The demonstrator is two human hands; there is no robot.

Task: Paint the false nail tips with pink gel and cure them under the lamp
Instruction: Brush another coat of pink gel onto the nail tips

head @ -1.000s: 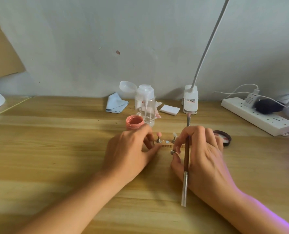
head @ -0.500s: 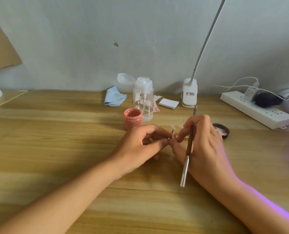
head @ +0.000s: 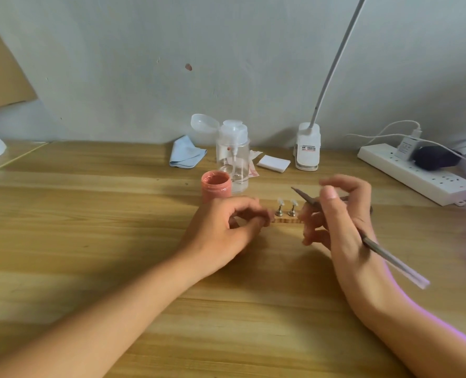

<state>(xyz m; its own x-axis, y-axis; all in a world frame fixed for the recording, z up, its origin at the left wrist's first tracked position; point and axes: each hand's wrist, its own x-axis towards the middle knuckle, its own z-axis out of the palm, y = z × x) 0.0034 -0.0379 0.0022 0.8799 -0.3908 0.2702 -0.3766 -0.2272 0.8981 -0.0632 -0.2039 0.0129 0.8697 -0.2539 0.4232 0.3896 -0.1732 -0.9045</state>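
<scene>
Right hand (head: 343, 222) pinches brush (head: 384, 253); left hand's (head: 226, 230) fingers curled beside strip (head: 286, 221).

pink gel jar (head: 216, 186), pale blue cloth (head: 186, 156), white power strip (head: 417, 174)

Both bare forearms reach forward. The left grip (head: 226, 227) is curled, thumb meeting the fingertips; whether it pinches something is not clear. The right grip (head: 340, 214) holds a brush (head: 389, 255) between thumb and fingers.

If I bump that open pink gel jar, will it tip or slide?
The pink gel jar looks squat and wide-based, so it would probably slide rather than tip. It stands open, so a tip could spill gel. It looks small, likely light, easily shoved.
</scene>
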